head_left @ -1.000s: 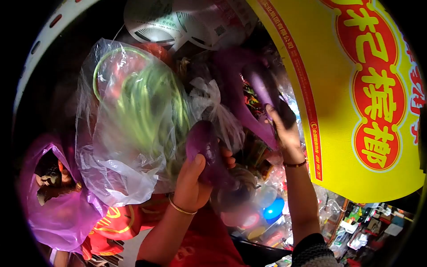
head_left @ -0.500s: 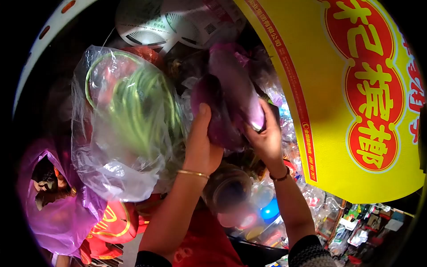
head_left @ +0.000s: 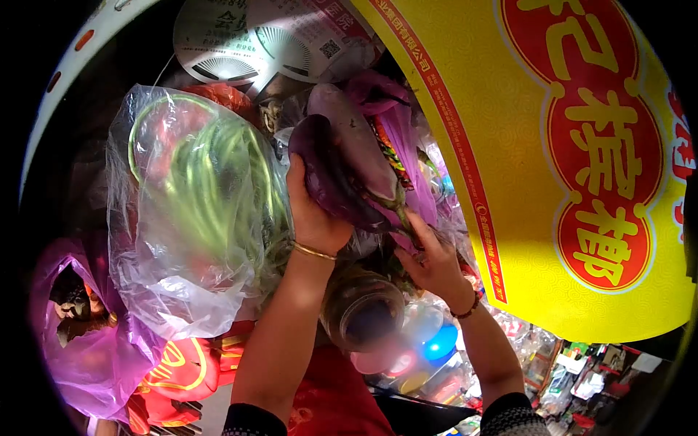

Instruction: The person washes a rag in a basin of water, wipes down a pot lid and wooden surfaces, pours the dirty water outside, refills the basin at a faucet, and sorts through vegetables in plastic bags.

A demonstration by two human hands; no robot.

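A long dark purple eggplant point(head_left: 327, 171) rests in my left hand point(head_left: 318, 218), whose fingers wrap around its underside. Lying against it is a paler purple eggplant point(head_left: 350, 134), its stem pointing down toward my right hand point(head_left: 435, 265). The fingers of my right hand close around that stem; part of the grip is hidden. Just behind the eggplants hangs a pink-purple plastic bag point(head_left: 416, 163) with small colourful things showing beside it. To the left of my left hand is a clear plastic bag point(head_left: 196, 291) holding long green beans point(head_left: 225, 182).
A big yellow printed sign point(head_left: 502, 145) curves along the right side. Paper fans point(head_left: 218, 43) lie at the top. Another purple bag point(head_left: 94, 363) sits at lower left. Below the hands stands a clear round jar point(head_left: 361, 309), near a blue round object point(head_left: 440, 343).
Both eggplants have shifted left and tilted, so more of them shows. My right hand has slid down to the paler eggplant's stem. The pink-purple bag behind has come into fuller view.
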